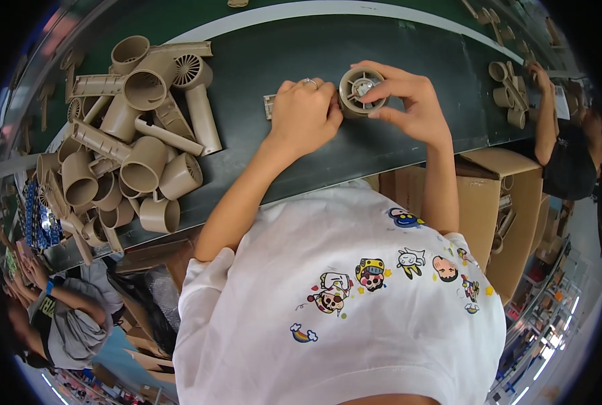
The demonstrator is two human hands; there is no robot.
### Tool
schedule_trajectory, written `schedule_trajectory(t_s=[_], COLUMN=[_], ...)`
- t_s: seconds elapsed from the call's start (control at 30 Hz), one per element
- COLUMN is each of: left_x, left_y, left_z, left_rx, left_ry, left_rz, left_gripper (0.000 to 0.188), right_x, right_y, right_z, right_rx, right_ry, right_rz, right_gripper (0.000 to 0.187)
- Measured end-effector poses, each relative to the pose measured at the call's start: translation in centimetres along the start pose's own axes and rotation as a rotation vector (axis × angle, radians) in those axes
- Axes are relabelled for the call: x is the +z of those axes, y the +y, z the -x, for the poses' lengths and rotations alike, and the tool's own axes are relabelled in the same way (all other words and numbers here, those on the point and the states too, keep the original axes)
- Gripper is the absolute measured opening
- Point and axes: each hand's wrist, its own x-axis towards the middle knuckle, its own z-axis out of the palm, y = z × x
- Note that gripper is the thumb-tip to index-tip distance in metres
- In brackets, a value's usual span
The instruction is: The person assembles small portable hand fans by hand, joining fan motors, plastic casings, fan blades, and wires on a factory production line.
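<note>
My right hand [409,101] grips a tan round plastic housing [352,110] by its rim, thumb below and fingers curled over the top. Spokes show inside the housing, with a small shiny metal piece [364,88] at the centre under my fingertips. Just to the left, my left hand [304,115] is closed, knuckles up and a ring on one finger, against the housing's side. Past its outer edge pokes the end of a tan slotted plastic piece [268,106]; whether this joins the housing is hidden under the hand.
A heap of tan tubes and half-shell handles [142,94] covers the left of the dark work surface [274,47]. More tan parts [510,91] lie far right, near another person's arm [547,125]. A cardboard box [476,223] stands below the edge. Another person [78,310] sits lower left.
</note>
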Motion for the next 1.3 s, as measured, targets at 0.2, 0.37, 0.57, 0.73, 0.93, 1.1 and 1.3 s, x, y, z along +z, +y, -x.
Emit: schedule_trajectory(t_s=[0.2,0.37,0.57,0.73,0.93,1.1,1.3], left_x=[0.3,-0.3,0.3,0.5,1.2,0.7,-1.6], left_y=[-0.5,-0.9,-0.4,-0.9,-1.1,-1.4,-1.2], left_z=[-0.1,-0.6,-0.1,-0.3,-0.1,0.2,0.9], left_rx=[-0.032,-0.083,-0.040,0.023,0.082,0.029,0.010], left_ry=[0.065,0.013,0.070,0.105,0.179,0.165,0.060], left_rz=[0.109,0.135,0.040,0.009,0.011,-0.027,-0.040], left_gripper=[0.011,0.012,0.011,0.010,0.010,0.008,0.006], right_x=[2.1,6.6,4.0,5.9,3.6,3.2,4.4], right_y=[2.0,2.9,4.8,4.5,6.1,6.1,6.5], right_z=[0.5,1.3,1.7,2.4,2.9,3.0,3.6], right_rx=[-0.056,-0.119,-0.011,-0.065,-0.113,-0.136,-0.126], right_ry=[0.239,0.586,0.430,0.636,0.449,0.299,0.334], right_rz=[-0.241,-0.058,-0.236,-0.275,-0.209,-0.299,-0.162], right_gripper=[0.017,0.022,0.018,0.018,0.019,0.013,0.005])
